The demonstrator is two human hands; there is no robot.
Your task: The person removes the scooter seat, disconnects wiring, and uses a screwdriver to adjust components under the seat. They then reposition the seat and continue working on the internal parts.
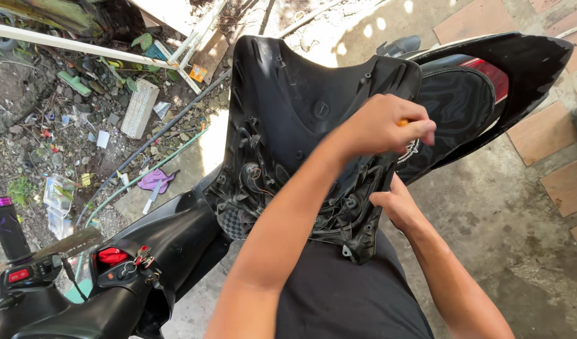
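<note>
Scooter handlebar (25, 276) lower left, nearest. Right hand (398, 204) centre frame, fingers curled on lower edge of black fairing panel (288, 113), steadying it. Left hand (382, 125) above, fingers closed on orange-handled tool (403, 122), tip hidden. Likely working fastener on panel inner side; needs steady panel. Rubble (81, 107) upper left.

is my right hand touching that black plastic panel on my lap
Touching. The head view shows the right hand gripping the lower right edge of the black plastic panel, fingers wrapped behind it.
</note>
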